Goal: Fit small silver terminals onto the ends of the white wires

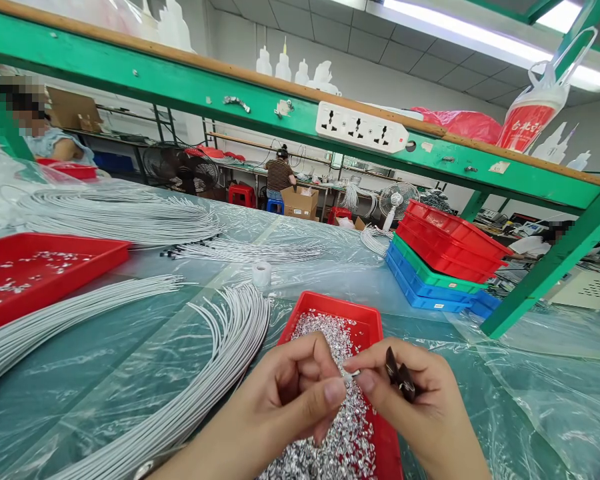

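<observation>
Over a red tray (387,427) heaped with small shiny metal pieces (347,433), my two hands meet at the fingertips. My left hand (300,390) is closed in a pinch, its thumb and forefinger at one side of a tiny silvery-white piece (351,375). From the other side, the thumb and forefinger of my right hand (415,393) pinch the same piece. A dark brown two-pronged tool (400,375), its exact kind unclear, is tucked in my right hand's fingers. To the left of my hands lies a thick bundle of white cables (230,340).
Another red tray (55,280) with scattered pieces is at left. More white cable bundles (130,217) lie behind, near a small white roll (261,274). Stacked red, green and blue trays (440,260) stand right, beside a green shelf post (545,267). People sit in the background.
</observation>
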The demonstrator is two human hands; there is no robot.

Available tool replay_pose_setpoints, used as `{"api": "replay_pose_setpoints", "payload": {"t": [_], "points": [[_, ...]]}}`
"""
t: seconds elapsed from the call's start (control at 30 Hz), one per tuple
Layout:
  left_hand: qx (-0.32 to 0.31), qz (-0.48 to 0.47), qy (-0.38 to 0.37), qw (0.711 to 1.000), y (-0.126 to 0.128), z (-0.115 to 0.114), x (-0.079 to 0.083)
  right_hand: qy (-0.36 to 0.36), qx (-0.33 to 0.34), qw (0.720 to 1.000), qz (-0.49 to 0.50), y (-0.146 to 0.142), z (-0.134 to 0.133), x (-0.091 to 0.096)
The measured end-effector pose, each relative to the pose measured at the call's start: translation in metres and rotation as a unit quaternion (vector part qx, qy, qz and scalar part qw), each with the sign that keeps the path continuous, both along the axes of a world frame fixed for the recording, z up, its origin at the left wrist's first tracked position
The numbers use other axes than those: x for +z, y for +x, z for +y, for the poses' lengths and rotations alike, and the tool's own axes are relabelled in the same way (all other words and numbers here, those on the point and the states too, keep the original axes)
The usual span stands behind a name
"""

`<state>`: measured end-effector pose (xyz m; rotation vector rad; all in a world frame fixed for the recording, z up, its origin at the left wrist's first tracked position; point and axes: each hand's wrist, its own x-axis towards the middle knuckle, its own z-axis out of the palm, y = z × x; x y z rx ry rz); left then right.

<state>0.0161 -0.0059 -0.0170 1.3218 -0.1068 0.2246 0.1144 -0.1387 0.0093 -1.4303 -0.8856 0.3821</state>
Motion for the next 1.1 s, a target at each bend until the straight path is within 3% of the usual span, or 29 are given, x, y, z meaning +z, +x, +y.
{"api": "replay_pose_setpoints", "payload": {"t": [0.13, 0.23, 0.33, 0.5, 0.9, 1.1], "points": [[0.123, 0.017, 0.055, 0.991, -0.004, -0.009, 0.005, 0.014, 0.0, 1.0, 0.005, -0.002, 0.001, 0.0], [0.247, -0.028, 0.159, 0.956, -0.004, -0.015, 0.003, 0.018, -0.028, 0.999, -0.003, -0.003, 0.002, 0.0], [0.283, -0.073, 0.201, 0.935, -0.002, -0.016, 0.0, 0.021, -0.04, 0.999, 0.001, -0.005, 0.002, 0.0], [0.273, -0.056, 0.196, 0.94, -0.003, -0.014, -0.002, 0.003, -0.033, 0.999, 0.018, -0.006, 0.003, 0.0], [0.167, -0.01, 0.062, 0.984, -0.003, -0.014, -0.001, -0.02, -0.031, 0.998, 0.045, -0.004, 0.006, -0.001], [0.106, -0.015, 0.03, 0.994, -0.002, -0.009, -0.003, -0.015, -0.034, 0.998, -0.042, 0.013, 0.003, -0.004]]}}
